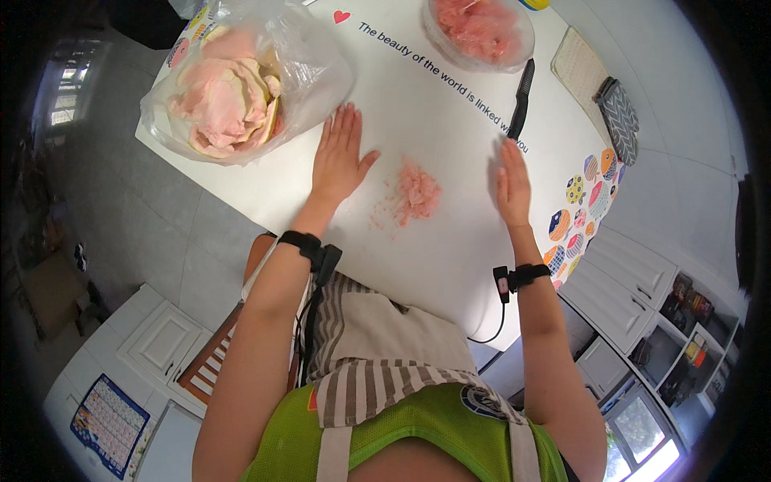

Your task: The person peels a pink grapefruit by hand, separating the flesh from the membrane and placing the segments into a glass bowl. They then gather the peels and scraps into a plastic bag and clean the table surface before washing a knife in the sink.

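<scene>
My left hand (pixel 339 155) lies palm down on the white tabletop (pixel 455 259), fingers nearly together and thumb spread, with nothing in it. Just beyond its fingertips is a clear plastic bag (pixel 310 72) of pink pomelo peel (pixel 220 111). My right hand (pixel 514 185) rests on its edge at the other side, thumb apart from the fingers, holding nothing. Its fingertips are at the near end of a black-handled knife (pixel 522 99); whether they touch cannot be told. Between the hands sits a small heap of pink pomelo membrane scraps (pixel 418 191) with crumbs around it.
A clear bowl (pixel 429 33) of pink pomelo flesh (pixel 479 27) stands at the far side. An open notebook (pixel 579 75) and a grey patterned pouch (pixel 619 117) lie on the right. A wooden chair (pixel 211 355) is by the table's left edge. Black bands with cables circle both wrists.
</scene>
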Action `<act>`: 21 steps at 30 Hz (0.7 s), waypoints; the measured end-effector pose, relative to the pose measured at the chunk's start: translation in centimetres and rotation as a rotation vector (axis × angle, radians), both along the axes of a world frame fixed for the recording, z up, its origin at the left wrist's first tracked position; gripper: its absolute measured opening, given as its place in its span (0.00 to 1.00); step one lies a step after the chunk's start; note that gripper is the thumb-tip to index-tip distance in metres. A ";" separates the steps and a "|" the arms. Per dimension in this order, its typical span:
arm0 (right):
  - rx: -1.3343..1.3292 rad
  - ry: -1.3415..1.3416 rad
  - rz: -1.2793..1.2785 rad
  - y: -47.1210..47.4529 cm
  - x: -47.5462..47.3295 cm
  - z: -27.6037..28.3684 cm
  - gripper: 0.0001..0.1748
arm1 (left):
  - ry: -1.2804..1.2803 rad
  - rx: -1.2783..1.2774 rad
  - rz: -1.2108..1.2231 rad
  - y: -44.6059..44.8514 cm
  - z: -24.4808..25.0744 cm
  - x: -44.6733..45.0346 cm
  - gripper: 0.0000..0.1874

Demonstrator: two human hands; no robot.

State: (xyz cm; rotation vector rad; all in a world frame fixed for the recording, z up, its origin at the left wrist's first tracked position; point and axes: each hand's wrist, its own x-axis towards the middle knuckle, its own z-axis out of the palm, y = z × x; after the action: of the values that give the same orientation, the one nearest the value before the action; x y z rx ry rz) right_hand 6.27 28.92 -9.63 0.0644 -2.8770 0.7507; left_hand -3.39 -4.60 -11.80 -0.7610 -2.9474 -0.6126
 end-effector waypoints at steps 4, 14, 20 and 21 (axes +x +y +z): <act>0.115 0.066 -0.359 3.7 2.5 -3.0 0.26 | -0.186 0.144 -0.228 3.1 0.1 3.7 0.40; -0.167 -0.166 0.167 -8.4 5.7 -1.1 0.38 | 0.032 0.265 -0.100 4.9 1.1 3.5 0.28; -0.196 -0.010 0.010 -3.5 1.0 0.1 0.31 | -0.492 0.363 -0.496 3.6 2.4 6.7 0.32; -0.154 0.004 0.014 -2.7 -0.4 -0.3 0.29 | -0.370 0.429 -0.506 3.1 2.4 7.0 0.33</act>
State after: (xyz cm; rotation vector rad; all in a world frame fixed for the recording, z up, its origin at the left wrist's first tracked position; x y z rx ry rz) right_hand 5.88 26.20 -9.89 0.0661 -2.8068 0.9707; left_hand 3.59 -1.46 -9.39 -1.4740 -2.7293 -1.5019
